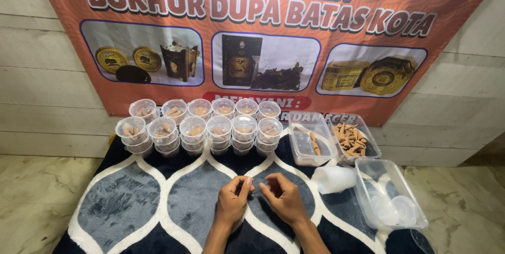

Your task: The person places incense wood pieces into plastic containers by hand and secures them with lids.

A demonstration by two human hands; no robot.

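Orange banner (263,33) with three framed product photos hangs on wall. Below it: stacked lidded clear cups (205,125); right of cups, clear rectangular tubs (336,138).

A dark blue patterned rug (131,201) on the floor carries stacked filled cups (192,127) and three clear tubs (386,196)
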